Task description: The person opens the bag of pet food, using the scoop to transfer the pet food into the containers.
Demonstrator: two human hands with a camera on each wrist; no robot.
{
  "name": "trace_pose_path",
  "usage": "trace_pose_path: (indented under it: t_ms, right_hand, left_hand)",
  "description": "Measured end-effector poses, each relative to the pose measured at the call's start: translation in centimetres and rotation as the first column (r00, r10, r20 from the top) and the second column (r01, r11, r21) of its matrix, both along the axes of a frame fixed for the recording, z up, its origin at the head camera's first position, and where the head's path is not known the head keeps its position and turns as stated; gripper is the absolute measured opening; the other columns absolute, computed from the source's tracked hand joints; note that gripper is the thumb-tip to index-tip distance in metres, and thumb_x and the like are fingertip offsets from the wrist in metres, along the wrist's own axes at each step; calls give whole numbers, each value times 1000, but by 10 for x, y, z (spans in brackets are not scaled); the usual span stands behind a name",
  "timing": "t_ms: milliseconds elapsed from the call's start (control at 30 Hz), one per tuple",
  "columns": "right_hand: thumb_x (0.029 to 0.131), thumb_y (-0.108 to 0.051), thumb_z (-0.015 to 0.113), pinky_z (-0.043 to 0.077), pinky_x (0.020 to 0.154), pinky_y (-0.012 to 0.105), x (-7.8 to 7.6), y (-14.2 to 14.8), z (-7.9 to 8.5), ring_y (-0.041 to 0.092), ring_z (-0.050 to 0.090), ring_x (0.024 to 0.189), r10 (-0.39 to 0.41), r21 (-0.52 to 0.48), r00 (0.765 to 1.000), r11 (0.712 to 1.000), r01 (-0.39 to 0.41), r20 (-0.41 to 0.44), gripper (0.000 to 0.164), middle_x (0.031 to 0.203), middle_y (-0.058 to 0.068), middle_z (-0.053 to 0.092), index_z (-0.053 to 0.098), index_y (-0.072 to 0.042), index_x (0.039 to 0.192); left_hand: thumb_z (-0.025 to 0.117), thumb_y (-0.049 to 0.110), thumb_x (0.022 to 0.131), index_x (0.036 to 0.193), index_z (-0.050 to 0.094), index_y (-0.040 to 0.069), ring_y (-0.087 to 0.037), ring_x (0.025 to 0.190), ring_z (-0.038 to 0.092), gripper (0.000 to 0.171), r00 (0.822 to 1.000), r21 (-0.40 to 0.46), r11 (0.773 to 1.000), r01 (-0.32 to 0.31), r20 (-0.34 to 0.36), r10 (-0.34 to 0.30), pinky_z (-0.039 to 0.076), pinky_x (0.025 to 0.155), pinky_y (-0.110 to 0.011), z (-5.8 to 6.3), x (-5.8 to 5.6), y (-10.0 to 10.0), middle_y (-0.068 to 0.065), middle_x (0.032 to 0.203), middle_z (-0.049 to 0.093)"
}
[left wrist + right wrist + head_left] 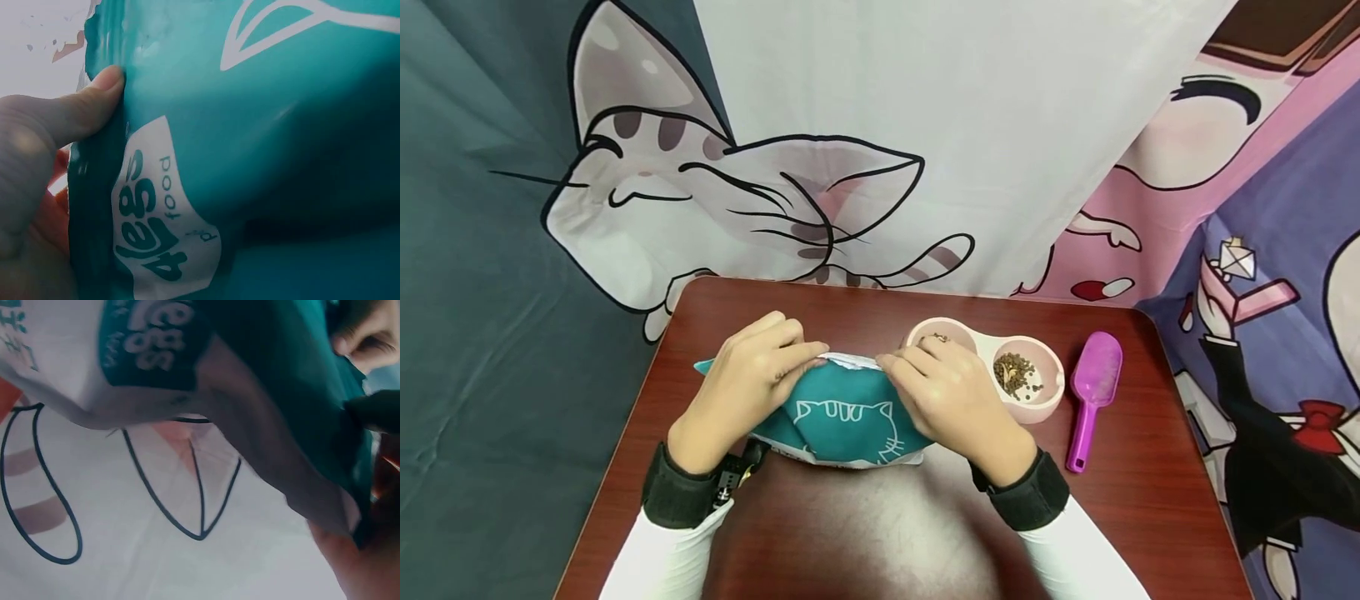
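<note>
A teal pet food bag (850, 417) with a white cat outline is held at the middle of the table. My left hand (748, 379) pinches its upper edge at the left, the thumb (100, 94) lying on the teal front in the left wrist view. On the other side my right hand (955, 392) grips the same edge. Between the hands a whitish strip shows along the top edge. A white label (169, 212) reading "4legs pet food" is on the front. The bag's white and teal side (150, 350) fills the upper right wrist view. The bag's contents are hidden.
Behind my right hand stands a pale pink double bowl (1055, 387), with brown kibble (1013, 372) in its right cup; my hand partly covers the left cup. A purple scoop (1097, 375) lies to the right on the brown table (1150, 500). A cartoon-printed curtain (1000, 125) hangs behind.
</note>
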State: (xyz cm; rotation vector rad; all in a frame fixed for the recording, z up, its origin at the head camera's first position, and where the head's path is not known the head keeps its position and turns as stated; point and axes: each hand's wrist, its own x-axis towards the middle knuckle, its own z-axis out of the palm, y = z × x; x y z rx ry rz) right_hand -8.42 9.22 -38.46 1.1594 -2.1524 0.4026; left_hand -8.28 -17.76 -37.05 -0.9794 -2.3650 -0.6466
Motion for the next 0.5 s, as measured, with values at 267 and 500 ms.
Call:
trace_pose_path:
  t_ms: [267,500]
  right_hand:
    - [110,-13,48,62,83,33,7,8,-3,15,75,100,12,45,1000,999,-12,8,28,111,2,78,73,-7,122]
    - [110,-11,47,62,85,33,11,10,-3,15,75,103,5,55,1000,998,-4,-12,30,116,2,77,72,-8,124]
  left_hand:
    - [81,7,87,104,81,5,-17,73,43,17,999,-2,1000,8,-34,-8,38,62,-29,-4,3,0,-2,75,49]
    - [80,10,89,111,80,6,-17,74,43,22,1000,-36,999,-6,-26,5,38,63,-29,-1,10,0,-1,78,51]
